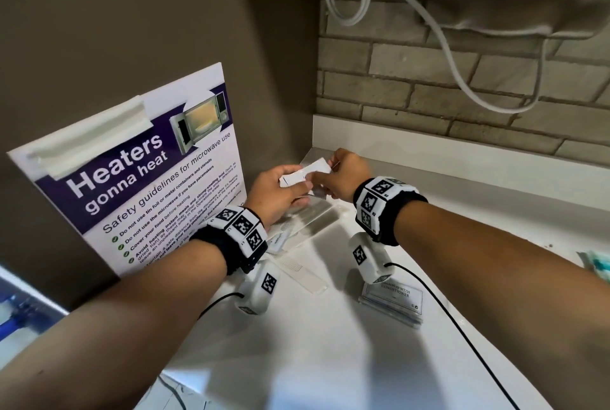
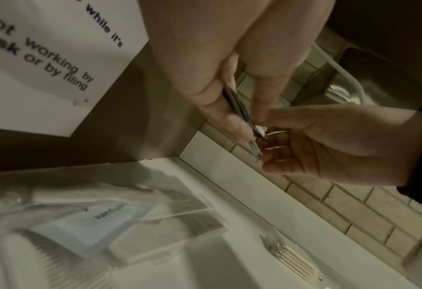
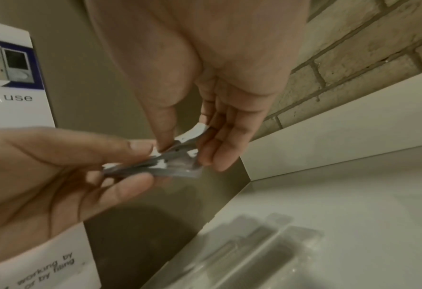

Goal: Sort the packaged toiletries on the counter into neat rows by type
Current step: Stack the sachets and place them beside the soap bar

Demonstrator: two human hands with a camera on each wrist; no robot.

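Observation:
Both hands hold a thin stack of small white sachets [image 1: 305, 174] above the back left corner of the white counter [image 1: 330, 343]. My left hand [image 1: 280, 190] grips the stack's left end between thumb and fingers. My right hand [image 1: 346, 178] pinches the right end, thumb on top. The right wrist view shows the sachets [image 3: 177, 162] fanned slightly between the left hand [image 3: 81, 172] and the right hand [image 3: 199, 140]. In the left wrist view the sachets [image 2: 244, 117] appear edge-on. Clear-wrapped combs [image 1: 307, 269] lie on the counter under the hands.
A stack of shampoo-with-conditioner sachets [image 1: 392, 302] lies at the right by my wrist. A wrapped pack of cotton buds [image 2: 296, 262] sits near the back ledge. A microwave safety poster [image 1: 132, 178] leans on the left wall. A brick wall [image 1: 462, 96] rises behind.

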